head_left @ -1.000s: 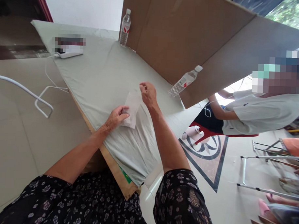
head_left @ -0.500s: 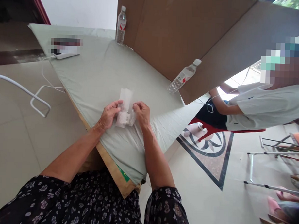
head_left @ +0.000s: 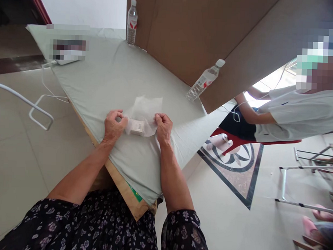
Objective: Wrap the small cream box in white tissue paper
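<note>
A thin, translucent white wrap (head_left: 148, 107) lies spread on the pale green tablecloth (head_left: 102, 71), near the table's front corner. On its lower part rests a small, pale, box-shaped item (head_left: 137, 127) with faint print on it. My left hand (head_left: 114, 126) pinches the wrap's left edge between thumb and fingers. At the other side, my right hand (head_left: 163, 127) has its fingertips closed on the right edge of the wrap. The small item sits between my two hands, touched by neither.
Two clear water bottles stand by a large cardboard panel (head_left: 186, 38): one at the back (head_left: 132, 23), one at the right (head_left: 204, 80). A white device with a cable (head_left: 69, 59) lies at the back left. Beyond the panel, a person in a white shirt (head_left: 306, 115) sits.
My hands have moved apart, and the wrap between them has opened out wider. The small pale item now shows more plainly on it. The view has shifted slightly.
</note>
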Demonstrator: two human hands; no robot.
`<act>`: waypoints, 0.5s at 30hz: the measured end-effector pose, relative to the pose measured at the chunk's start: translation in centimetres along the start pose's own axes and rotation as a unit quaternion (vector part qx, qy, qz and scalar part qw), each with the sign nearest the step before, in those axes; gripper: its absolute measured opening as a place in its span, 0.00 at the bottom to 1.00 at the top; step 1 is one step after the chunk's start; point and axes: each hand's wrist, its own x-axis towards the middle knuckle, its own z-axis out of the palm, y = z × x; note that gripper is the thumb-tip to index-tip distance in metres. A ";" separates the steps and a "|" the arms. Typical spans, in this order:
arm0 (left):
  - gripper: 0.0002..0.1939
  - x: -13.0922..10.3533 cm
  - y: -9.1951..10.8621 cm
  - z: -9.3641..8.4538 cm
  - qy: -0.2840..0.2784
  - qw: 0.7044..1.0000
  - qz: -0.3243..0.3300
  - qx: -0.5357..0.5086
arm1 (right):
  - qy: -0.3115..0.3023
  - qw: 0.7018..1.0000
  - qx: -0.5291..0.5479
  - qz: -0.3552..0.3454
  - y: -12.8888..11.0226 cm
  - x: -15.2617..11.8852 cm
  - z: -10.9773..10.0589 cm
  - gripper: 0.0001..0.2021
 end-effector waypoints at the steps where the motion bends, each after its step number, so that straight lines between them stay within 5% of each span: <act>1: 0.06 0.2 -0.2 -0.2 0.030 0.999 -0.005 0.025 | 0.012 1.000 -0.023 0.001 0.3 0.3 -0.3 0.12; 5: 0.07 0.7 -1.2 -0.5 0.072 0.990 -0.021 0.122 | 0.051 0.981 -0.185 -0.004 1.4 1.4 -1.3 0.13; 10: 0.13 0.5 -1.1 -0.8 0.091 0.988 0.016 0.127 | 0.128 0.950 -0.256 -0.125 -0.1 0.7 -2.4 0.17; 12: 0.15 0.1 -0.3 -1.1 0.086 0.988 0.084 0.095 | 0.086 0.960 -0.227 -0.137 -1.3 -0.1 -2.4 0.17; 15: 0.19 -0.6 1.1 -1.3 -0.005 0.980 0.187 0.074 | -0.036 0.976 -0.194 -0.091 -2.4 -1.3 -2.1 0.21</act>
